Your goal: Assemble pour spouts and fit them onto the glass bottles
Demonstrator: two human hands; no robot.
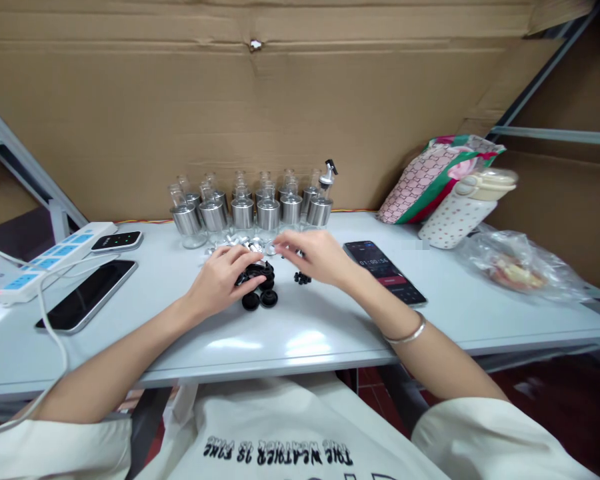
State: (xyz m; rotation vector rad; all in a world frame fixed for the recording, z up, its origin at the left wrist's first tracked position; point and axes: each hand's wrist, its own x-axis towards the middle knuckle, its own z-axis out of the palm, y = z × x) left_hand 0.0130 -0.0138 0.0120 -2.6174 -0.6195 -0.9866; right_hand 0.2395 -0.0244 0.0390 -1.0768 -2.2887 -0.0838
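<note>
Resting on the pale grey tabletop (pixel 300 333) at the centre of the frame, my left hand (pixel 220 277) curls over a small heap of black plastic pieces (pixel 256 272), fingers bent and closed onto the heap from its left side. Two round black caps (pixel 260 300) lie flat just below that heap, touching each other. My right hand (pixel 314 257) sits just right of centre, its fingers drawn together on a small silvery piece (pixel 271 248) — too small for me to say what it is — held above a scatter of shiny silver metal bits (pixel 235 241). A few tiny black stoppers (pixel 303 278) lie just under that hand, and a thin silver bangle (pixel 406 331) circles my right wrist lower down. Behind the hands, in the upper middle, stands a double row of clear glass bottles with brushed steel collars (pixel 253 210); the one at the right end carries a black pouring spout (pixel 329 170). Right of centre lies a dark phone with a lit timer screen (pixel 384 271). On the left edge lie a large black phone (pixel 87 293), a smaller black device with green lights (pixel 117 241) and a white power strip with blue sockets (pixel 45 257). At the far right stand a polka-dot white flask (pixel 460 213), a patterned pink-and-green pouch (pixel 430 180) and a crumpled clear plastic bag (pixel 520 267). Brown cardboard (pixel 230 113) fills the background.
</note>
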